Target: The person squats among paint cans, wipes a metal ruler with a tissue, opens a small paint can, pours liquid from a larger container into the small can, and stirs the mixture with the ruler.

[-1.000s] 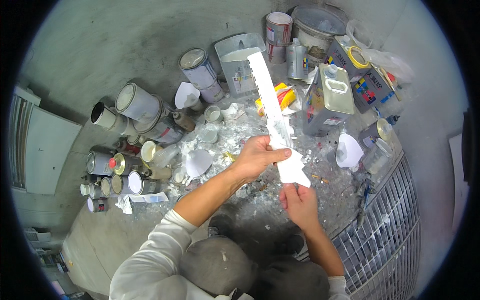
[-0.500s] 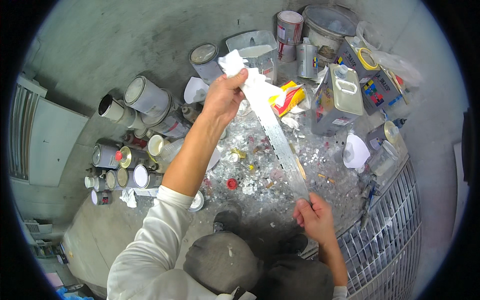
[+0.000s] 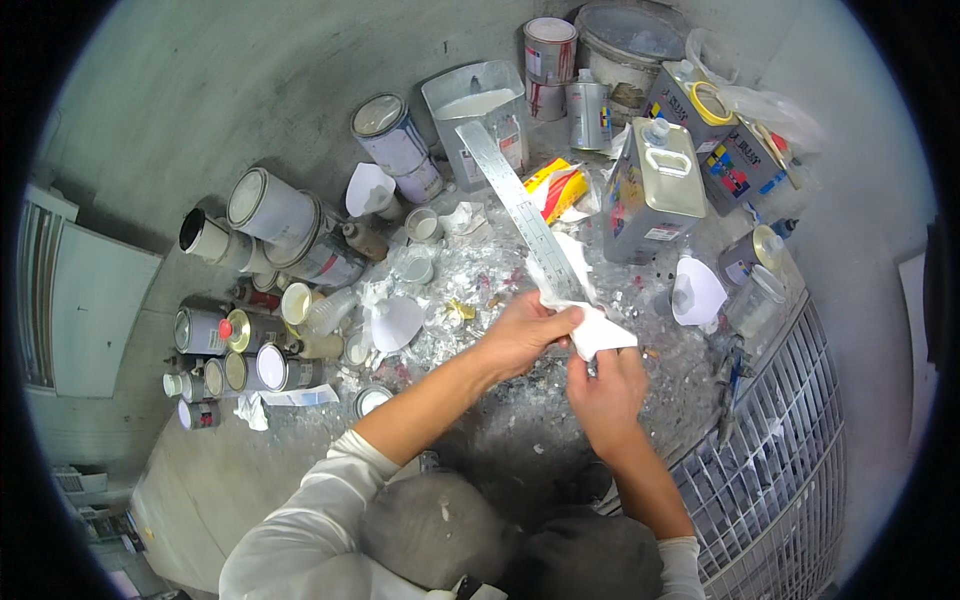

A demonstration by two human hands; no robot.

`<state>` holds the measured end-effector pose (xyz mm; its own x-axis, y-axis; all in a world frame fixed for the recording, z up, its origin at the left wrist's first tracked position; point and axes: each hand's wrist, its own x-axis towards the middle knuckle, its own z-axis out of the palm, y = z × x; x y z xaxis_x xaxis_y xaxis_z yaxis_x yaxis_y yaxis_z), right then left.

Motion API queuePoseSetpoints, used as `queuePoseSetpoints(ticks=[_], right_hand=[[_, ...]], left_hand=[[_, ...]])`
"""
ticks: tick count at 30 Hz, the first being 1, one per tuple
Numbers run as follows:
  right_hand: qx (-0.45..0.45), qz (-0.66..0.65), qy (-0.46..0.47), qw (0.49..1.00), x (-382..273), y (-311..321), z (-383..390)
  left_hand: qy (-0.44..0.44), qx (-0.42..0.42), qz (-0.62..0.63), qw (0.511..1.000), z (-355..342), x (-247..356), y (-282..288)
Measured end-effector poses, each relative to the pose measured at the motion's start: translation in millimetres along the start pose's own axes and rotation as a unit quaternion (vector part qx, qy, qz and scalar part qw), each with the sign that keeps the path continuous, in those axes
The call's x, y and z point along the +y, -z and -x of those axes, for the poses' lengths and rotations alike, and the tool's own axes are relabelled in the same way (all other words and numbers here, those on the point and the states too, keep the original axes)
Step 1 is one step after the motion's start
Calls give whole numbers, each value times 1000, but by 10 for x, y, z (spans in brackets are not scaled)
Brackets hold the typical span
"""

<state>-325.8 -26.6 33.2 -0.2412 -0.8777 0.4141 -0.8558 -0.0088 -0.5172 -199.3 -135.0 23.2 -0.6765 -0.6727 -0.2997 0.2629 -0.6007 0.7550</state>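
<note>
A long metal ruler slants up and away to the left, its far end bare in front of the clear plastic tub. White wiping paper is folded around its near end. My left hand is closed on that paper, thumb on top, pressing it against the ruler. Just to the right and nearer, my right hand is closed at the ruler's near end, which the paper and fingers hide.
Behind the ruler stand the clear tub and a yellow-red packet. A square metal can is at right, paint cans at left. A white metal grate borders the near right. Paint scraps litter the worktop.
My left hand has slid the paper down along the ruler from its far end to near my right hand. The view has shifted slightly.
</note>
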Motion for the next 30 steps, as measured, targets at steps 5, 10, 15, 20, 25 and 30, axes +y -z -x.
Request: queuePoseSetpoints(ticks=[5, 10, 15, 20, 25, 30], right_hand=[[-42, -105, -99, 989, -68, -17, 21], [-44, -104, -117, 987, -27, 58, 23], [-33, -56, -22, 998, 26, 168, 108], [-33, -63, 8, 997, 39, 277, 336], [-38, -64, 13, 997, 64, 351, 363], [-69, -44, -43, 996, 107, 507, 490]], left_hand=[[-21, 80, -74, 994, 21, 118, -240], [-62, 71, -132, 987, 1, 266, -265], [-107, 210, -108, 966, -207, 673, -69], [-189, 236, -30, 953, -367, 1183, 315], [-235, 223, -9, 946, -447, 1348, 506], [-292, 317, 15, 902, -339, 1878, 796]])
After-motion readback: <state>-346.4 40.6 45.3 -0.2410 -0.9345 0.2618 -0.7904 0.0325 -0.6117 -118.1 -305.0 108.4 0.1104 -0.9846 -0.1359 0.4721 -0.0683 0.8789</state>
